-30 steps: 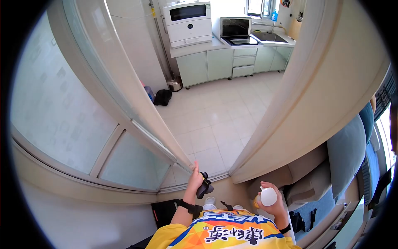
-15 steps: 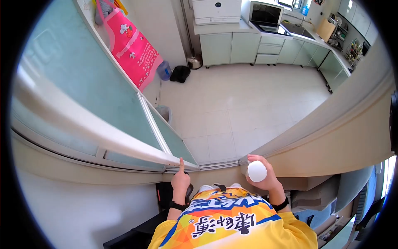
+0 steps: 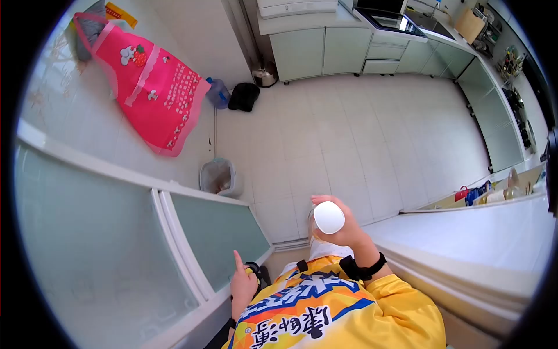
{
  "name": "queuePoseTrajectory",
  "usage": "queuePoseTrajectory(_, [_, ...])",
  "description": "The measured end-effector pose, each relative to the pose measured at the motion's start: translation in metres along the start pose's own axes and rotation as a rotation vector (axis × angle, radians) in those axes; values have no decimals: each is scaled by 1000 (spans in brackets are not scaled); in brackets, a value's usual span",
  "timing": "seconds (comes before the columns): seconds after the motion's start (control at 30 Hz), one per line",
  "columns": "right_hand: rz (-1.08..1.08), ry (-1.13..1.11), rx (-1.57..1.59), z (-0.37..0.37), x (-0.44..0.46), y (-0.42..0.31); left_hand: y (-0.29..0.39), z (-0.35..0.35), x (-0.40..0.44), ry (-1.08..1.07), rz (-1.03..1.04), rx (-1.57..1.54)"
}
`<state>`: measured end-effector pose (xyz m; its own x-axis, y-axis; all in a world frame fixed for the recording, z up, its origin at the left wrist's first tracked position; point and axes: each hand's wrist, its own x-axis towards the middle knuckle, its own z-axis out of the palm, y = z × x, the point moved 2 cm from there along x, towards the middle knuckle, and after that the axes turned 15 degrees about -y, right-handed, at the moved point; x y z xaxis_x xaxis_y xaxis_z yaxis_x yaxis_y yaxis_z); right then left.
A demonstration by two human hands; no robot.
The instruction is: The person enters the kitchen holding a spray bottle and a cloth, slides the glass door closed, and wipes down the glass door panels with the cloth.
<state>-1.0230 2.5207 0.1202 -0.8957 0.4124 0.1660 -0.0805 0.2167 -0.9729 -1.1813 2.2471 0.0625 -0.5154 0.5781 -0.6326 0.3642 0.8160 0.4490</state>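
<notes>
Held the hands well apart, both occupied. Wrapped the right hand (image 3: 350, 231) around one container (image 3: 329, 217), presenting its round white top to the camera, up in front of the doorway; could not tell the contents, with most of the body hidden behind fingers. Curled the left hand (image 3: 244, 286), as far as could be told, about one dark item (image 3: 254, 269) with a yellow part, too covered to identify. Stretched out that hand's index finger near one door (image 3: 224, 235); could not make out any contact between fingertip and panel. Wore two black wristbands (image 3: 372, 269), one to each arm, and one yellow shirt (image 3: 378, 314).

Judged the carrying as under way: had the door open onto the kitchen floor (image 3: 325, 139), with that part apparently done. Had neither the container nor the dark item set down yet.

Counted, just past the door, one bin (image 3: 235, 185) with a liner. Counted farther out one pink apron (image 3: 154, 90), one blue jug (image 3: 218, 93), one black bundle (image 3: 244, 96) next to the jug and one kettle (image 3: 264, 77). Found along the far side one tabletop (image 3: 302, 22), one white appliance (image 3: 296, 7) partly cut off, three drawers (image 3: 386, 52) in a stack, one sink (image 3: 433, 24) and one board (image 3: 468, 23). Noted several jars (image 3: 497, 196) at the right, too small to count surely.
</notes>
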Motion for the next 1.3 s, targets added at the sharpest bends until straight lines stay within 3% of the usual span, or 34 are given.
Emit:
queuePoseTrajectory(0.17, [-27,-44,23,-88,115,56,92,-34,106,71,8,-62])
queuePoseTrajectory(0.2, [-123,-58,-55,-107,135,57,112,-46,126,89,21,-35])
queuePoseTrajectory(0.4, [-182,21,-63,-212,219,70,198,-102,232,164,86,-2])
queuePoseTrajectory(0.67, [39,259,-44,-362,310,150,331,-158,427,120,157,48])
queuePoseTrajectory(0.83, [27,304,-211,-449,389,178,443,-200,539,16,242,137])
queuePoseTrajectory(0.93, [49,314,-194,-494,425,192,497,-217,591,-42,292,197])
queuePoseTrajectory(1.07, [103,322,-207,-558,468,230,571,-238,637,-80,213,213])
queuePoseTrajectory(1.3, [106,119,-268,-648,569,281,619,-227,679,122,73,179])
